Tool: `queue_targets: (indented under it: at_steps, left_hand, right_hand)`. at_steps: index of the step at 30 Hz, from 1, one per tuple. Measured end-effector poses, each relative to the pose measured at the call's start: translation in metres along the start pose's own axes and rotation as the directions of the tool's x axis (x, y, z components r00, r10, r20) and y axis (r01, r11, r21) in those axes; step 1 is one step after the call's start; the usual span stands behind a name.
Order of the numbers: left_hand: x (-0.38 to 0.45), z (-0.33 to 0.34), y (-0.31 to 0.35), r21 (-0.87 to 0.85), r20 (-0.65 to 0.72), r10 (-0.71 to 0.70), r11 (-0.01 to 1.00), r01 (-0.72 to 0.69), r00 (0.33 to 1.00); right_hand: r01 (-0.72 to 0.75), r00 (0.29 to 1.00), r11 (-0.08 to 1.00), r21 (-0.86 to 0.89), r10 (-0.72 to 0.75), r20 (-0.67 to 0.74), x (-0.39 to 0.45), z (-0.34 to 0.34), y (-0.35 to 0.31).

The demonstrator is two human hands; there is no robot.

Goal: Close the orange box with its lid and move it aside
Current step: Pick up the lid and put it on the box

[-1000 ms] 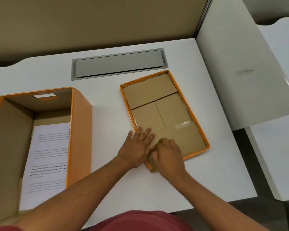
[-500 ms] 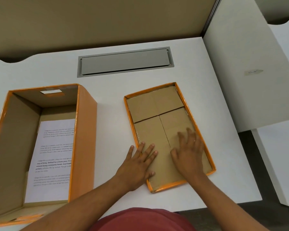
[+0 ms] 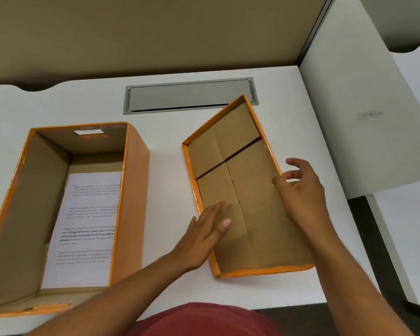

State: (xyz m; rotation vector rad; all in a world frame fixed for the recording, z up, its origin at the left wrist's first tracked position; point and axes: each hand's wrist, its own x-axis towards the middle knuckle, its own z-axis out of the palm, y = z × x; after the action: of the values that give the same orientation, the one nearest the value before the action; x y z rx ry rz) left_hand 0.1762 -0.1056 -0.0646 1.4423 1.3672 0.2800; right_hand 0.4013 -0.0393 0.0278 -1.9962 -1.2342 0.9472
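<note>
The orange box stands open on the left of the white desk, with a printed sheet lying on its bottom. Its lid, inside up with a brown cardboard lining and an orange rim, lies to the right, turned at an angle; its far end looks raised. My right hand grips the lid's right rim, thumb inside and fingers outside. My left hand lies flat across the lid's left rim, fingers stretched onto the lining.
A grey metal cable hatch is set in the desk behind the lid. A beige partition closes the back and a white side panel stands on the right. The desk's front edge is near my body.
My right hand slid from the lid's lining to its right rim and took hold of it. The lid has turned and its far end has come up. My left hand stayed at the left rim.
</note>
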Motion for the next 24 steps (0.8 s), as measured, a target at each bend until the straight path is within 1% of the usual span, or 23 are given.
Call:
queue_targets:
  at_steps: [2,3,6,7,9,13,16,18,19,21,23,24]
  left_hand:
    - [-0.01,-0.007,0.015,-0.242,-0.042,-0.049,0.97,0.038,0.998]
    - [-0.015,-0.012,0.024,-0.329,-0.071,-0.064,0.944,0.037,0.995]
    - [-0.03,-0.028,0.048,-0.478,-0.168,-0.069,0.878,-0.02,0.983]
    - [-0.034,-0.033,0.056,-0.501,-0.186,-0.062,0.864,-0.041,0.981]
    - [-0.04,-0.041,0.073,-0.495,-0.215,-0.077,0.868,-0.041,0.973]
    - [-0.045,-0.061,0.093,-0.418,-0.254,-0.155,0.908,0.036,0.955]
    - [-0.048,-0.072,0.092,-0.373,-0.3,-0.177,0.926,0.056,0.937]
    - [-0.053,-0.08,0.087,-0.343,-0.355,-0.172,0.938,0.044,0.919]
    - [-0.057,-0.086,0.084,-0.338,-0.379,-0.169,0.94,0.033,0.91]
    - [-0.065,-0.1,0.077,-0.388,-0.403,-0.171,0.922,0.002,0.899]
    - [-0.076,-0.116,0.068,-0.478,-0.382,-0.173,0.878,-0.034,0.908]
    - [-0.082,-0.123,0.064,-0.511,-0.362,-0.165,0.858,-0.047,0.918]
  right_hand:
    - [0.096,0.995,0.995,0.025,-0.097,0.021,-0.023,0.005,-0.022]
    - [0.137,0.989,0.989,0.049,-0.139,0.044,-0.035,0.009,-0.032]
    - [0.22,0.966,0.968,0.118,-0.232,0.11,-0.065,0.027,-0.052]
    - [0.24,0.959,0.962,0.128,-0.255,0.12,-0.072,0.033,-0.055]
    - [0.256,0.952,0.955,0.148,-0.275,0.131,-0.083,0.043,-0.058]
    - [0.233,0.958,0.943,0.236,-0.264,0.11,-0.087,0.052,-0.056]
    - [0.234,0.959,0.946,0.225,-0.263,0.107,-0.082,0.062,-0.041]
    - [0.189,0.965,0.967,0.169,-0.215,0.148,-0.078,0.078,-0.025]
    - [0.139,0.971,0.982,0.126,-0.16,0.178,-0.076,0.087,-0.015]
    - [-0.035,0.965,0.999,0.037,0.024,0.262,-0.071,0.105,0.004]
    - [-0.237,0.912,0.971,-0.017,0.228,0.34,-0.069,0.12,0.014]
    - [-0.303,0.888,0.953,-0.02,0.29,0.357,-0.07,0.126,0.015]
